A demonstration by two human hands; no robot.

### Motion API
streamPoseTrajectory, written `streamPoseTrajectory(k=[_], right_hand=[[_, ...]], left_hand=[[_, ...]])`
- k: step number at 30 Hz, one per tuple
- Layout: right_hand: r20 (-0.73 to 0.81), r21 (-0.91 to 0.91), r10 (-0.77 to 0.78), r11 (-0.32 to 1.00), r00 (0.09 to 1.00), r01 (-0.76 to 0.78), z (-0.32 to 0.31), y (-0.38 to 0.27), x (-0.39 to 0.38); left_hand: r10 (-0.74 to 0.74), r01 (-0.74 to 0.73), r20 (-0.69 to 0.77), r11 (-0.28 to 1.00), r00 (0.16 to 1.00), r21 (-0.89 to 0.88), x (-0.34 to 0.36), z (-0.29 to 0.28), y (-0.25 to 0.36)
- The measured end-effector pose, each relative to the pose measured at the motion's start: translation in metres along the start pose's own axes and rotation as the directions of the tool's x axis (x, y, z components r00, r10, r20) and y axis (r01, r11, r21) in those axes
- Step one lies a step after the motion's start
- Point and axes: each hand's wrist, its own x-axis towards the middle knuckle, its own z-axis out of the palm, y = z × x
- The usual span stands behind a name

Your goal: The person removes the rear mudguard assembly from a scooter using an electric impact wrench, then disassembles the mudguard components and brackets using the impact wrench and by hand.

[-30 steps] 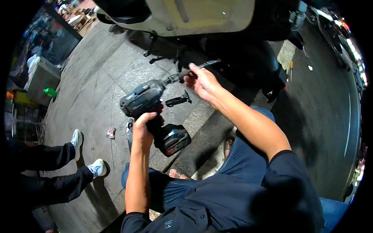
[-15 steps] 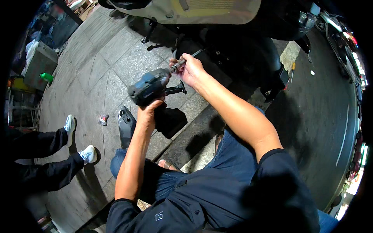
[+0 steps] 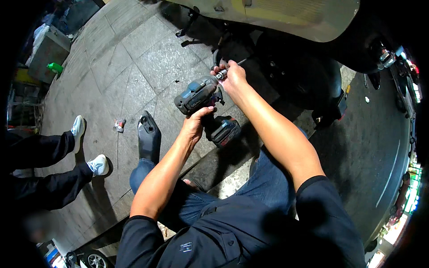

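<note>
My left hand is wrapped round the handle of a dark blue-grey cordless impact wrench, whose black battery hangs below the grip. The wrench's nose points up and right. There my right hand closes its fingers around the metal socket at the tip. A thin metal rod sticks out beyond those fingers toward the scooter; how it joins the socket is hidden by the hand. Just past the hands stands the scooter, with a cream body panel and a dark underside in shadow.
A black moulded part lies on the paving by my left knee. Another person's white shoes are at the left, near a small packet. A yellow-handled tool is right of the scooter. A green bottle lies far left.
Both hands have shifted right with the impact wrench, its battery swinging into the light. The view has also shifted, so the scooter sits lower and farther right.
</note>
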Motion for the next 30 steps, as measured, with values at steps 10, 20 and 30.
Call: streamPoseTrajectory(k=[10, 20, 30], right_hand=[[-0.059, -0.191, -0.087, 0.979, 0.994, 0.074, -0.025, 0.008, 0.016], [0.017, -0.295, 0.018, 0.955, 1.0, -0.012, -0.044, -0.001, 0.021], [0.0, -0.249, 0.079, 0.966, 0.997, -0.077, -0.037, -0.001, 0.02]], left_hand=[[-0.204, 0.215, 0.129, 0.974, 0.97, -0.073, 0.02, -0.014, -0.023], [-0.185, 0.219, 0.135, 0.928, 0.973, -0.302, 0.023, 0.009, -0.054], [-0.122, 0.136, 0.07, 0.959, 0.99, -0.247, 0.025, -0.002, -0.051]])
